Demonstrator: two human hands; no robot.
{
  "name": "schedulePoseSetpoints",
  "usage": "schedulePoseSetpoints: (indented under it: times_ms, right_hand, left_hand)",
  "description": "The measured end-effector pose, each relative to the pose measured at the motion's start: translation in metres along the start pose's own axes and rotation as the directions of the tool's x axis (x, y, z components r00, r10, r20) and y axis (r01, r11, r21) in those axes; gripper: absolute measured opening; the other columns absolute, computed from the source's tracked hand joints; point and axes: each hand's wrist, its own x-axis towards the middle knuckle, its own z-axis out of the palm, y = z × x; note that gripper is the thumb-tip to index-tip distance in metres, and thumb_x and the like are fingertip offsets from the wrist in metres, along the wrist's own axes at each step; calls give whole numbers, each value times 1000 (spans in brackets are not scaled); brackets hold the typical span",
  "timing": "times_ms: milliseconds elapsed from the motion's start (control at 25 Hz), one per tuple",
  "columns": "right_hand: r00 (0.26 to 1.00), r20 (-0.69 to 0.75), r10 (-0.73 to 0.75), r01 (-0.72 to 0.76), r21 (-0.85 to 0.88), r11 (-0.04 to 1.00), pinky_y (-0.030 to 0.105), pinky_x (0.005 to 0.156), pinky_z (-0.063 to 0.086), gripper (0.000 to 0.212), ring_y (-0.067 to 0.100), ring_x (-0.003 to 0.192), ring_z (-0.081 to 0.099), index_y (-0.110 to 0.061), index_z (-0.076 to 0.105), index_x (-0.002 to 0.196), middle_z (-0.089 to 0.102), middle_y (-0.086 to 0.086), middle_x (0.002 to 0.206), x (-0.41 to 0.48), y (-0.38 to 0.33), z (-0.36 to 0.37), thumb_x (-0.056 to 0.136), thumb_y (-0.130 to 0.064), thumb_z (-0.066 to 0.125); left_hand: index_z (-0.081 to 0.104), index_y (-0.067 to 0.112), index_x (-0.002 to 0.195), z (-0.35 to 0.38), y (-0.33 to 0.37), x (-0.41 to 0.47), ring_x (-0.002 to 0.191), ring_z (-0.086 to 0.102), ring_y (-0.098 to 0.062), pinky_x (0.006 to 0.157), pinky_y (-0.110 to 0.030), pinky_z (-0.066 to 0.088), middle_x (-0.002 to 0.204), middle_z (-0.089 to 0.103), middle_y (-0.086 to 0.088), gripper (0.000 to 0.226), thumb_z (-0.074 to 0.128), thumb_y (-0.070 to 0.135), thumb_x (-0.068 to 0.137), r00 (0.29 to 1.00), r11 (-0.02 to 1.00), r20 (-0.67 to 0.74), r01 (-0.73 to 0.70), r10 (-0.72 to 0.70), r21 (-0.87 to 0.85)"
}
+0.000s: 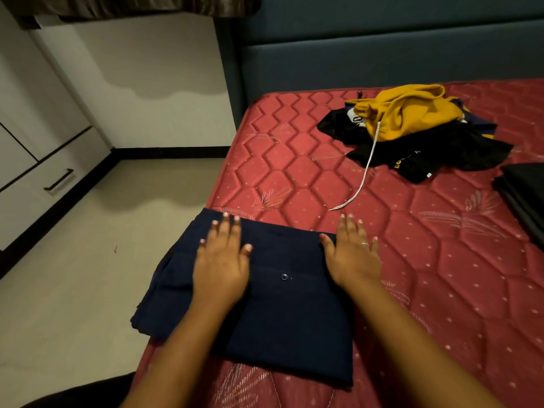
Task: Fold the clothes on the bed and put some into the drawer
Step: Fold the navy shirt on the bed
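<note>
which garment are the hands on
The folded navy garment at the near corner: left hand flat on it, right hand at its right edge. The yellow hoodie and black clothes lie heaped farther off.

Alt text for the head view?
The left hand lies flat on a folded navy garment, right hand flat at its edge, on a red mattress. Behind lies an unfolded yellow hoodie on black clothes; a dark folded stack sits far right.

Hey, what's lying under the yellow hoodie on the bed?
Crumpled black clothes spread out beneath the yellow hoodie. Whatever lies under its middle is covered.
</note>
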Motion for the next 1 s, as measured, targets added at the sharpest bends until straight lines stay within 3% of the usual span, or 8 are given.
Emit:
schedulePoseSetpoints:
  times_ms: [80,200,400,600,800,920,1000]
  right_hand:
    - [983,-64,-174,173,-15,985,45,119,1,63,16,149,-2,-19,6,154,1,-3,162,-21,-30,6,100,-49,13]
    - [950,40,-309,311,-43,950,44,118,-4,85,13,149,0,-24,11,154,6,-7,162,-44,-45,29,79,-57,-13]
    - [968,30,-249,251,-100,963,42,119,-5,98,10,148,-2,-23,6,154,4,-9,161,-28,-18,35,74,-76,-16]
    - [991,60,-122,126,-70,990,41,120,0,101,11,148,-3,-24,8,154,7,-10,161,-19,-2,27,69,-75,-11]
    - [993,73,-98,97,9,995,38,121,4,73,18,149,1,-16,12,154,10,-1,162,-20,-1,24,97,-60,20]
    - [998,5,58,-57,261,964,37,120,9,69,26,147,10,-10,19,153,13,7,161,-37,-5,21,99,-51,34]
    - [975,-20,220,-186,467,865,39,116,22,72,31,140,27,-10,30,149,29,12,154,-51,-10,18,92,-47,55]
  left_hand:
    - [15,24,154,17,40,-21,149,5,-19,117,-46,10,162,5,2,73,0,49,86,987,999,155,-42,45,-25]
    - [13,34,153,36,53,-27,148,4,-14,118,-42,4,161,9,8,82,-12,51,76,984,999,177,-18,22,-28]
    - [18,39,151,40,33,-19,148,7,-16,118,-37,8,161,12,4,81,-2,68,77,985,998,173,-2,12,-62]
    - [28,37,149,39,11,-11,147,14,-16,118,-36,11,158,24,4,80,2,71,81,991,998,124,-36,43,-55]
    - [28,32,150,41,4,-15,147,19,-23,118,-42,13,157,28,-2,70,8,62,89,997,996,54,-47,52,-82]
    - [13,33,153,35,1,-43,148,10,-26,117,-45,15,161,13,-5,69,9,61,90,999,992,32,-14,18,-126]
    - [2,33,153,28,-5,-64,149,2,-25,118,-43,10,162,3,-4,74,3,65,85,995,990,102,20,-5,-143]
